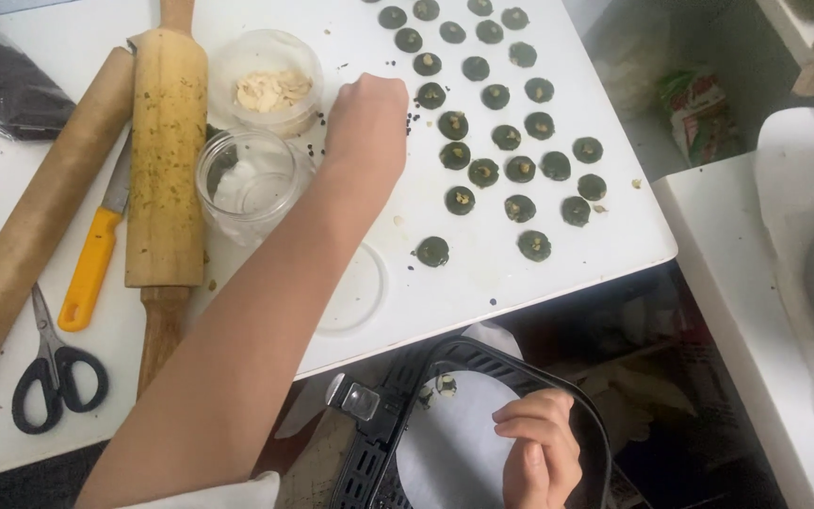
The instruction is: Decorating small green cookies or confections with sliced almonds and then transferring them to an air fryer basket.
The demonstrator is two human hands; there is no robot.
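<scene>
The white bench (539, 273) fills most of the view, and its near edge runs slantwise from lower left to right. To the right of it stands a lower white surface with a sheet of parchment paper (807, 217) lying over it. Along the bench's left side lies a long brown cardboard roll (40, 221), and just beside it a wooden rolling pin (166, 160) flecked with dark crumbs. Below the bench edge a black air-fryer basket (398, 415) is lined with a round white paper (454, 443); two small dark discs sit at the liner's upper left rim.

Two clear containers stand right of the rolling pin: a plastic tub of pale sliced nuts (270, 80) and, nearer, an empty glass jar (247, 179). A clear round lid (355, 287) lies flat near the bench edge. Black-handled scissors (49, 368) and a knife with an orange handle (91, 259) lie at the left, the knife partly under the rolling pin.

The left hand (367, 123) reaches across the bench, fingers curled under and knuckles up, beside the rows of dark green cookie discs (506, 137); what its fingertips pinch I cannot tell. The right hand (539, 452) rests on the basket's rim, fingers loosely curled over the liner, grasping nothing that shows. The discs lie spread over the bench's far right part, many topped with a nut piece.
</scene>
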